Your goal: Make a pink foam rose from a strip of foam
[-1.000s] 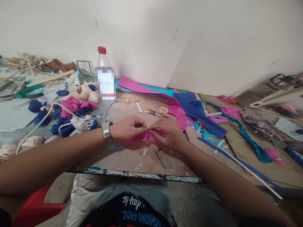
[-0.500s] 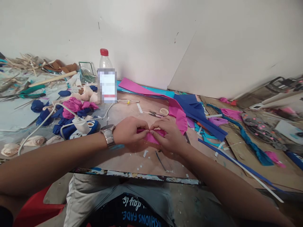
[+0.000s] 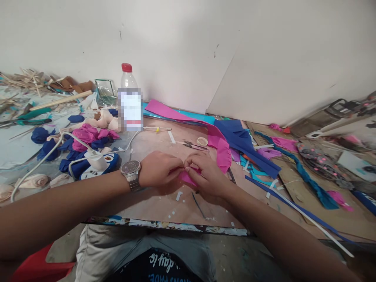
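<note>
Between my two hands, low over the table, is a pink crepe paper piece [image 3: 188, 179]. My left hand [image 3: 160, 169], with a metal-band watch on the wrist, is closed, its thumb and fingertips pinching the paper's left end. My right hand [image 3: 205, 172] pinches the same paper from the other side, with its fingers curled. The fingertips of both hands meet and hide much of the piece. A wide pink strip [image 3: 221, 152] curves across the table behind my right hand. Small thread snips [image 3: 195, 147] and a cream ring [image 3: 202, 141] lie just beyond my fingers.
At left, a power strip [image 3: 110, 160] with a white cable [image 3: 44, 160] sits beside pink [image 3: 85, 137] and blue crumpled pieces. A red-capped bottle [image 3: 127, 74] stands behind a blurred phone-like rectangle [image 3: 131, 111]. Blue strips [image 3: 237, 137] and cardboard [image 3: 296, 188] lie at right.
My fingertips have drawn closer together, and less of the pink paper shows between them. My left wrist has turned, bringing the watch face into view. The camera view has shifted slightly.
</note>
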### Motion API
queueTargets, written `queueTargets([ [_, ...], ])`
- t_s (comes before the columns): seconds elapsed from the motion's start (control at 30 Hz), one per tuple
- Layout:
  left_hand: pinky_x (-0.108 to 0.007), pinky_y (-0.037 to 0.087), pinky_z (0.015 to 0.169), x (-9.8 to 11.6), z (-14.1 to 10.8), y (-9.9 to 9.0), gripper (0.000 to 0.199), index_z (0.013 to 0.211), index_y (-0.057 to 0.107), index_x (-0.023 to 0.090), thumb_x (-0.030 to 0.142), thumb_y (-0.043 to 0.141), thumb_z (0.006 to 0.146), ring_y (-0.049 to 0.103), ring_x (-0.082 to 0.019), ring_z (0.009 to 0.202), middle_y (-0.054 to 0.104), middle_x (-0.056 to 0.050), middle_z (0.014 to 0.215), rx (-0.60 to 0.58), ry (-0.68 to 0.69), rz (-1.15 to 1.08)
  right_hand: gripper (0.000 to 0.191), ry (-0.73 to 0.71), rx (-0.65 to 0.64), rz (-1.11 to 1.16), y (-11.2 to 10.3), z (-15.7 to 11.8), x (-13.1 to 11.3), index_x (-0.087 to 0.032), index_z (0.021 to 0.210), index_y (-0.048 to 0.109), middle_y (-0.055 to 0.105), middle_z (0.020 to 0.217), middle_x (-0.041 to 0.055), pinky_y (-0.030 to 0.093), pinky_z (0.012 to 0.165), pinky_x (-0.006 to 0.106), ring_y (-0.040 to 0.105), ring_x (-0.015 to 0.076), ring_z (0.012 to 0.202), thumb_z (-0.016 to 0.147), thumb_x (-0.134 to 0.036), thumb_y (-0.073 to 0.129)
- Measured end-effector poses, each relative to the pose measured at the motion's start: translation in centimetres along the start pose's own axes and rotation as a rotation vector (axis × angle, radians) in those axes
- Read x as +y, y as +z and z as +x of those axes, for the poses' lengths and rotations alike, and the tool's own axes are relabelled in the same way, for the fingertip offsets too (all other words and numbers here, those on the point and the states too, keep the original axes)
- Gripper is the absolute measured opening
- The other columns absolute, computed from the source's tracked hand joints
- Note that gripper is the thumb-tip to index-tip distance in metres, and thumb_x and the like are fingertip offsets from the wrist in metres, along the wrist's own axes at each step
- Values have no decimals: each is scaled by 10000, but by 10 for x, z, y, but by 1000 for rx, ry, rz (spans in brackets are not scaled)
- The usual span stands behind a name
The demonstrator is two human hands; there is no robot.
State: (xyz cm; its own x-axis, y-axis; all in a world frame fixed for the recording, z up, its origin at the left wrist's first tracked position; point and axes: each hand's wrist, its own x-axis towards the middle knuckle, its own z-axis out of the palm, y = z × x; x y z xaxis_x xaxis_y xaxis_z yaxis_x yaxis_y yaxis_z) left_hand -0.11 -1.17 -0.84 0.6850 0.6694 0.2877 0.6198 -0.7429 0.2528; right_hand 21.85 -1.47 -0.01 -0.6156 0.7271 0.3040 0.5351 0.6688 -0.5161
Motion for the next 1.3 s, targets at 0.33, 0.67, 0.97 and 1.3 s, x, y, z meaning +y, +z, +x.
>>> queueTargets([
  [0.33, -265, 339, 614, 3, 3, -10, 321, 852, 739, 170, 350, 502, 972, 587, -141, 635, 717, -33, 725, -57, -78, -271, 103, -73, 47, -46, -3, 3, -1, -213, 837, 651, 717, 857, 45, 421, 911, 419, 628, 236, 916, 888, -161, 579],
  [0.67, -246, 316, 588, 4, 6, -18, 289, 797, 723, 154, 276, 508, 945, 502, -108, 583, 651, 4, 647, -106, -118, -418, 76, -84, 78, -81, -6, 2, -2, -211, 796, 642, 707, 807, 32, 401, 927, 433, 615, 229, 859, 837, -160, 603],
  [0.97, -245, 339, 576, -1, 7, -13, 296, 728, 691, 154, 270, 504, 926, 532, -120, 584, 664, -8, 644, -176, -171, -417, 114, -42, 18, -65, -6, 4, 4, -205, 831, 671, 731, 797, 38, 434, 873, 419, 625, 209, 777, 897, -183, 581],
  [1.3, -232, 362, 596, -1, 6, -15, 291, 752, 714, 147, 235, 498, 926, 575, -117, 612, 701, -12, 686, -225, -189, -530, 88, -65, 30, -51, -5, 2, 4, -195, 837, 675, 736, 807, 36, 433, 834, 397, 621, 203, 775, 882, -168, 605],
])
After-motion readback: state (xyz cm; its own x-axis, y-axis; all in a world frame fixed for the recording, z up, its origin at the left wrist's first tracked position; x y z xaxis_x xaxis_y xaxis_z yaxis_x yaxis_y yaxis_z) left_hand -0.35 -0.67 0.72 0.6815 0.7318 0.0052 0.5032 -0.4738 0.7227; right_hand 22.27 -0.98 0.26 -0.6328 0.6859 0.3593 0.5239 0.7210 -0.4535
